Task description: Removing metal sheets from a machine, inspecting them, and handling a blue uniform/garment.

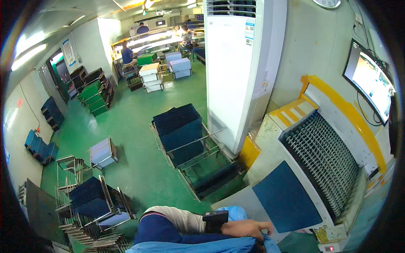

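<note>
My left hand (253, 229) reaches across the lower edge from the left, with a black box-shaped device (215, 216) strapped at its wrist. Its fingers are bent and close together over blue fabric (270, 244); whatever lies between them is hidden. Just beyond the fingertips, a flat dark blue panel (287, 196) rests on the pale feed surface of a machine, in front of a bed of rollers (322, 162). My right hand does not show.
A metal rack (198, 156) with dark blue panels stands ahead, beside a tall white air conditioner (232, 84). Another loaded rack (99, 198) and stacked metal frames are at left. A screen (369, 82) hangs at right. Several people sit or stand at far lit benches (154, 42).
</note>
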Motion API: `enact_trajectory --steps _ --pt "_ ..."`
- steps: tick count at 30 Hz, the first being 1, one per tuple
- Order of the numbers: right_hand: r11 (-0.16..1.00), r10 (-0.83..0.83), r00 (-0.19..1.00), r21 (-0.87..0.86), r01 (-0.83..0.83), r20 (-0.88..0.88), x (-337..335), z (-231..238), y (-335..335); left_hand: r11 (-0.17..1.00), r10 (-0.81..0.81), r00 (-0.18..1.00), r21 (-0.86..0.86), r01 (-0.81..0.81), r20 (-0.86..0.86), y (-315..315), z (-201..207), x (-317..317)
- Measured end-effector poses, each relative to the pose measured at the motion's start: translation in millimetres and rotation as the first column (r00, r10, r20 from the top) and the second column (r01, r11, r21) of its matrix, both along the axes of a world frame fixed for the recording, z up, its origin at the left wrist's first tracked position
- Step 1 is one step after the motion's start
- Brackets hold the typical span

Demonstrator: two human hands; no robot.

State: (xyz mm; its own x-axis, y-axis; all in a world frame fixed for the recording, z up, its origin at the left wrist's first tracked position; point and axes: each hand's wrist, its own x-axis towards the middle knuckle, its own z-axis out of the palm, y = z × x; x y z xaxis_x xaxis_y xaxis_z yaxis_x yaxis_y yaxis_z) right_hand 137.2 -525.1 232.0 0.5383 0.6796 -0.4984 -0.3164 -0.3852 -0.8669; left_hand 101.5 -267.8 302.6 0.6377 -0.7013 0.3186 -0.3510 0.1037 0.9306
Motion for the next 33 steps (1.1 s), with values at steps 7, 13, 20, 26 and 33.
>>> enact_trajectory --steps 7,13,20,26,33 --pt "0.994 0.094 0.994 -0.056 -0.097 -0.052 3.5 31.5 -61.2 0.978 0.203 0.972 0.063 -0.197 -0.114 -3.9 33.0 -23.7" --pt "0.967 0.247 0.967 0.049 -0.25 0.068 12.9 87.6 -75.6 0.965 0.214 0.947 -0.102 -0.244 -0.242 -22.6 11.3 -32.1" --pt "0.897 0.053 0.787 0.317 -0.308 0.615 -11.7 184.8 36.9 0.863 0.244 0.893 -0.336 -0.378 -0.379 -35.5 -26.7 -46.8" --pt "0.842 0.149 0.421 0.109 -0.529 0.895 -1.7 173.7 39.9 0.744 0.448 0.754 -0.267 -0.612 -0.481 -48.0 -56.4 -70.2" --pt "0.704 -0.423 0.906 0.628 0.331 -0.003 -22.3 116.1 16.9 0.853 0.347 0.88 -0.28 -0.44 -0.325 -63.7 27.5 -69.8"
